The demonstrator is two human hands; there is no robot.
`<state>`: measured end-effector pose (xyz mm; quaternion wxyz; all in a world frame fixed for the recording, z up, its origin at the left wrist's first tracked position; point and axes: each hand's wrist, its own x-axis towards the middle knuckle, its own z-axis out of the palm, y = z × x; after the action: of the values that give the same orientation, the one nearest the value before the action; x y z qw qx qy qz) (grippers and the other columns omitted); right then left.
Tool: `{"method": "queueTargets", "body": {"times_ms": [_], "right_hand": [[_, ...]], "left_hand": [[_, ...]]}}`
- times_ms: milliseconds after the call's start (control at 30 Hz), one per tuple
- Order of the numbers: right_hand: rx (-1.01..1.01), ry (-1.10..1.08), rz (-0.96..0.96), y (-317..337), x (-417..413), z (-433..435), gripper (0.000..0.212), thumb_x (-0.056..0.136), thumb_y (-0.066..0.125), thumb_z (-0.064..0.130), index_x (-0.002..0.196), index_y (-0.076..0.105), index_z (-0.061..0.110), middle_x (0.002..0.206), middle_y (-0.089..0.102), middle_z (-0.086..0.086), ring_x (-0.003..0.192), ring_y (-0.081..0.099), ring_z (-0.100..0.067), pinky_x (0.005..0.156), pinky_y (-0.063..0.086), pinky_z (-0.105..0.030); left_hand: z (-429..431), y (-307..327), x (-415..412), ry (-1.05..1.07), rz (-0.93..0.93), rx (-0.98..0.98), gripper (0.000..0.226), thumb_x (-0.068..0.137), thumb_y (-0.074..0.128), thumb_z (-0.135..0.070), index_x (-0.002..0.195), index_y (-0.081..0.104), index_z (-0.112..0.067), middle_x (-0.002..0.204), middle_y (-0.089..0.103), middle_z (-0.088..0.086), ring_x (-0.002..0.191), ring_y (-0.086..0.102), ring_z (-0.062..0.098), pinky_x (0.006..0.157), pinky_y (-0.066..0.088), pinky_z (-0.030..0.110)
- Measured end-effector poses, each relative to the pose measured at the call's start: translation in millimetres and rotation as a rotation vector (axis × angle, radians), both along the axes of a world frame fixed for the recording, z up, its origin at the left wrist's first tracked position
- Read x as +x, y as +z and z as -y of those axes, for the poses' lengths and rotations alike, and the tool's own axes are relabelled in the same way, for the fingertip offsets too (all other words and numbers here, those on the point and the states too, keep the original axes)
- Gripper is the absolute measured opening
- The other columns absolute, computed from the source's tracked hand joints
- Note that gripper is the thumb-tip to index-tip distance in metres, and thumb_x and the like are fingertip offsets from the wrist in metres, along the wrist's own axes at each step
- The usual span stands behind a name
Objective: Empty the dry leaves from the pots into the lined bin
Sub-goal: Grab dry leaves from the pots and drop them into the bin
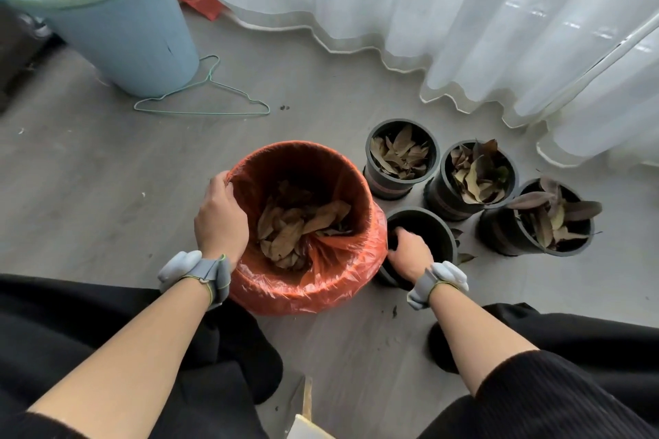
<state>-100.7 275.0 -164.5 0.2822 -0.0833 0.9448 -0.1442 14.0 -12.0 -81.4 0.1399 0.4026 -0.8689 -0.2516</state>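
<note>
My left hand [221, 214] curls over the left rim of the bin [303, 145], fingers hooked onto the liner [321, 292]; I cannot tell how the fingertips lie, they are hidden inside. My right hand [406, 251] grips the rim of the near pot [440, 230], fingers folded down into its mouth. That pot looks dark and empty and stands against the bin's right side. Some leaves [296, 228] already lie at the bottom of the bin. The rest sit in the back pot [401, 153], the middle pot [474, 176] and the right pot [549, 221], which stand close together just beyond my right hand.

The liner is only bunched loosely over the rim. If my left hand drags it or lets go, I think it could slip inward, and leaves would fall between it and the bin wall. One stray leaf [465, 257] lies on the floor beside the near pot. The right pot's leaves stick up past its rim, so a quick lift or early tilt would likely scatter more. Reaching in carelessly could also knock a neighbouring pot over.
</note>
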Motion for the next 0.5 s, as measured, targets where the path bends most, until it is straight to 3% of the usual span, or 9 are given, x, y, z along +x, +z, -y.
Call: {"method": "queueTargets", "body": {"times_ms": [100,233,333,433,500], "right_hand": [[-0.085,-0.108,0.022,4.5,1.1,-4.0,0.030,0.084,0.061,0.018,0.112,0.062,0.010,0.113,0.068,-0.014,0.108,0.062,-0.033,0.087,0.049,-0.035],[-0.163,-0.147,0.013,12.3,-2.7,-18.2,0.023,0.085,0.067,0.023,0.105,0.063,0.012,0.105,0.069,-0.009,0.100,0.063,-0.027,0.081,0.045,-0.029],[-0.324,-0.347,0.126,24.8,-5.9,-25.6,0.025,0.088,0.068,0.024,0.102,0.060,0.006,0.101,0.065,-0.011,0.093,0.066,-0.028,0.079,0.058,-0.043],[-0.440,-0.512,0.263,44.9,-9.4,-31.9,0.018,0.089,0.069,0.022,0.095,0.059,0.009,0.105,0.062,-0.009,0.092,0.063,-0.018,0.066,0.062,-0.037],[-0.491,-0.557,0.295,57.5,-9.7,-37.8,0.018,0.090,0.068,0.022,0.101,0.059,0.012,0.110,0.063,-0.008,0.098,0.063,-0.019,0.068,0.062,-0.036]], "left_hand": [[2.6,-0.4,1.6,0.004,0.006,-0.010,0.027,0.103,0.035,-0.020,0.126,0.049,-0.014,0.115,0.062,0.019,0.095,0.056,0.047,0.073,0.038,0.041],[2.0,0.1,0.8,0.006,0.005,-0.001,0.028,0.104,0.033,-0.020,0.126,0.049,-0.013,0.115,0.061,0.019,0.096,0.056,0.046,0.072,0.034,0.038],[1.8,2.7,1.5,-0.007,0.000,0.009,0.029,0.104,0.033,-0.020,0.126,0.049,-0.012,0.116,0.061,0.019,0.098,0.055,0.046,0.076,0.039,0.043],[2.6,4.7,3.0,-0.008,0.012,0.011,0.029,0.104,0.032,-0.020,0.126,0.048,-0.011,0.116,0.060,0.022,0.097,0.055,0.047,0.076,0.040,0.045],[2.5,5.2,4.8,-0.011,0.014,0.017,0.029,0.104,0.032,-0.019,0.127,0.048,-0.010,0.116,0.060,0.023,0.097,0.055,0.048,0.077,0.041,0.046]]}}
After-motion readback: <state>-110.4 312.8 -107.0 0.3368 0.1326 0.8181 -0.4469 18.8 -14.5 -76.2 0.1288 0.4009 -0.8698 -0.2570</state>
